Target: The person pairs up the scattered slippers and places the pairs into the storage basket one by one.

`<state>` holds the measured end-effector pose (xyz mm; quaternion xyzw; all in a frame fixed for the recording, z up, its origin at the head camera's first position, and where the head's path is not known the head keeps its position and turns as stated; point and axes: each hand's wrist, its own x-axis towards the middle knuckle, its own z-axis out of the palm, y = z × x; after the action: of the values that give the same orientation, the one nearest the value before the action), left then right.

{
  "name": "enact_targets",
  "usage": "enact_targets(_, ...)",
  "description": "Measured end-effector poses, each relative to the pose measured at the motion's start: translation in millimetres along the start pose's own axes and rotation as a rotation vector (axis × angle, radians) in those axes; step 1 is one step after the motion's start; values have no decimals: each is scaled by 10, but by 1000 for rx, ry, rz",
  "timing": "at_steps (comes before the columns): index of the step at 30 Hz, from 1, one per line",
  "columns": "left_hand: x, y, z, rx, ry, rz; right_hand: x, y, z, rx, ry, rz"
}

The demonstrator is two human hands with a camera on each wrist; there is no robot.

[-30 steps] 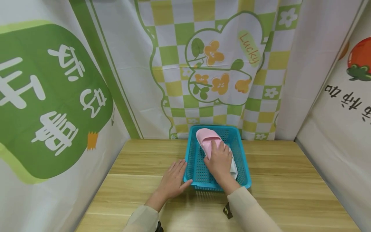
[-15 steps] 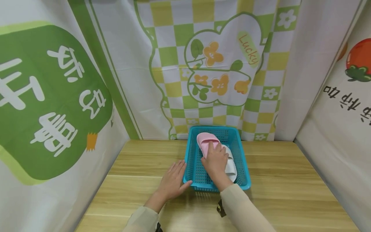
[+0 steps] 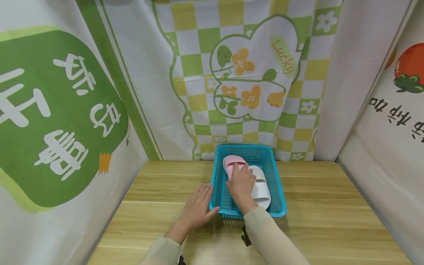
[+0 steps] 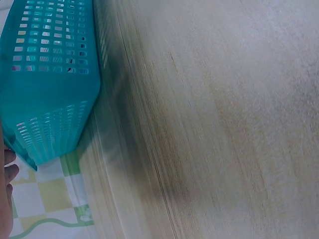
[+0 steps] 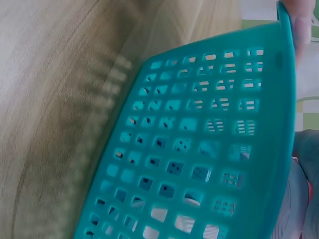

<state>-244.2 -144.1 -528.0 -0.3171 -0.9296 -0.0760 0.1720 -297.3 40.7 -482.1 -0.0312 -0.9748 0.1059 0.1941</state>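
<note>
A pink slipper (image 3: 232, 161) is in the left part of a blue-green plastic basket (image 3: 281, 191), and my right hand (image 3: 241, 186) grips it from above, covering its near end. Right beside that hand, a white slipper (image 3: 261, 195) lies in the same basket. My left hand (image 3: 197, 206) rests against the basket's left rim with fingers extended and the thumb at the near left corner. The left wrist view shows the basket's perforated side (image 4: 50, 69) and only a sliver of fingers. In the right wrist view, the basket's near wall (image 5: 271, 124) hides most of the contents.
The basket stands on a wood-grain table (image 3: 318, 198), near its back edge. Behind it hangs a checked green and yellow cloth (image 3: 198, 64). Printed white cloths close off the left (image 3: 145, 92) and right (image 3: 374, 154) sides.
My right hand has moved left and slightly toward me with the pink slipper, lowering it beside the white slipper, which is now more exposed. The left hand has stayed at the rim.
</note>
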Motion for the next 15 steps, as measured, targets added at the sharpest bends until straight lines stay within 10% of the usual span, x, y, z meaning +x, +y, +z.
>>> enact_targets(15, 1, 3, 19, 17, 27, 4, -14, -177, 109, -107, -98, 36)
